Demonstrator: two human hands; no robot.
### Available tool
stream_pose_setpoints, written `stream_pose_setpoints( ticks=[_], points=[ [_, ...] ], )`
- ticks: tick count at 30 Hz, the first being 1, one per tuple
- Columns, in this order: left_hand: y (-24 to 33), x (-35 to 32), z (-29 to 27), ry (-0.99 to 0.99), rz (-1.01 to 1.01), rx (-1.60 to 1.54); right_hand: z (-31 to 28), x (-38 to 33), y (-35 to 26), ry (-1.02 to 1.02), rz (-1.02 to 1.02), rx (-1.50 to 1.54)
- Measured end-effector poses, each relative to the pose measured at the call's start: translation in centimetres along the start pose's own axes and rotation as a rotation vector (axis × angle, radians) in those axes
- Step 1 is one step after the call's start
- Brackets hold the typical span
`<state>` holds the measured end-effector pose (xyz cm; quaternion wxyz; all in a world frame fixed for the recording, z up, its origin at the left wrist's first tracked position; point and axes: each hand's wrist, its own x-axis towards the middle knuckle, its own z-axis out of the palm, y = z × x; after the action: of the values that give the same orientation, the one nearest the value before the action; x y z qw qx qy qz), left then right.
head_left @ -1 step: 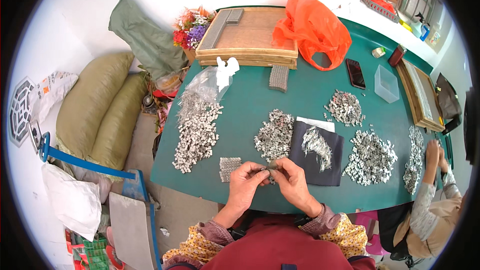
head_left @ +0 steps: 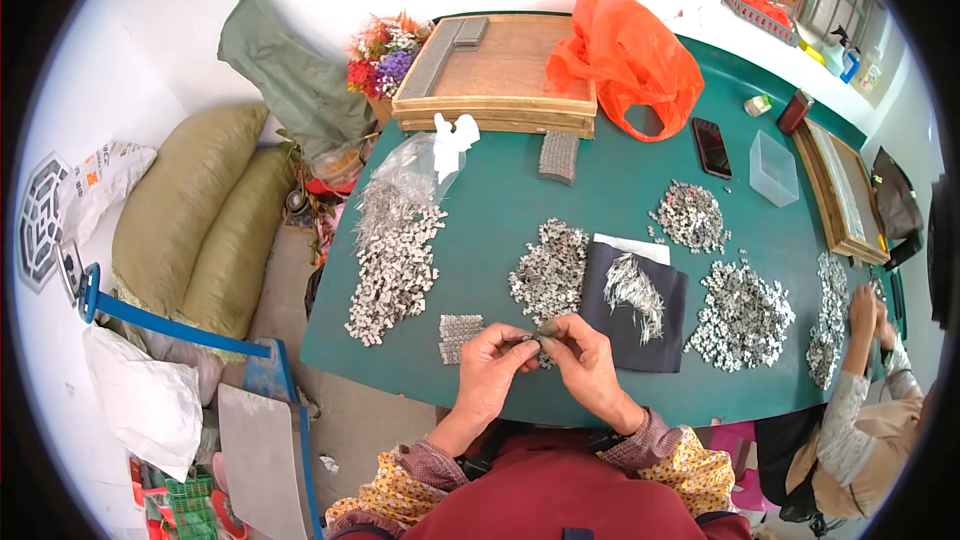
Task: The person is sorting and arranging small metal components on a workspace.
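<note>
Near the front edge of the green table [head_left: 480, 230], my left hand [head_left: 492, 365] and my right hand [head_left: 590, 365] meet, fingertips pinched together. Between them is a small grey metal piece [head_left: 541, 334], mostly covered by the fingers. Just beyond lies a heap of small silver metal pieces [head_left: 549, 270]. Beside my left hand sits a flat block of pieces set in rows [head_left: 460, 338]. Right of the heap, thin silver pins [head_left: 635, 295] lie on a dark cloth [head_left: 660, 340].
More metal pieces are piled at left [head_left: 390, 280] and right [head_left: 740, 315]. At the back are wooden trays [head_left: 520, 55], an orange plastic bag [head_left: 640, 60], a phone [head_left: 711, 148] and a clear plastic box [head_left: 773, 168]. A co-worker's hands [head_left: 868, 315] are at the right edge.
My hands stay in the same place with fingertips pinched. The co-worker's hands at the right have shifted slightly.
</note>
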<state>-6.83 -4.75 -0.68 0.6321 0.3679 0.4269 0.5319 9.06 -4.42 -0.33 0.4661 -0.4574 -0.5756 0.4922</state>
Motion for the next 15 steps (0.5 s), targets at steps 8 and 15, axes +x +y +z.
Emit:
stream_pose_setpoints(
  ticks=[8,15],
  points=[
    [-0.13,0.27,-0.06,-0.001,-0.025,0.013,0.83,0.15,0.33,0.124,-0.127,0.116],
    [0.07,0.31,-0.05,-0.021,-0.020,0.069,0.46,-0.18,0.68,0.078,0.055,0.241]
  ],
)
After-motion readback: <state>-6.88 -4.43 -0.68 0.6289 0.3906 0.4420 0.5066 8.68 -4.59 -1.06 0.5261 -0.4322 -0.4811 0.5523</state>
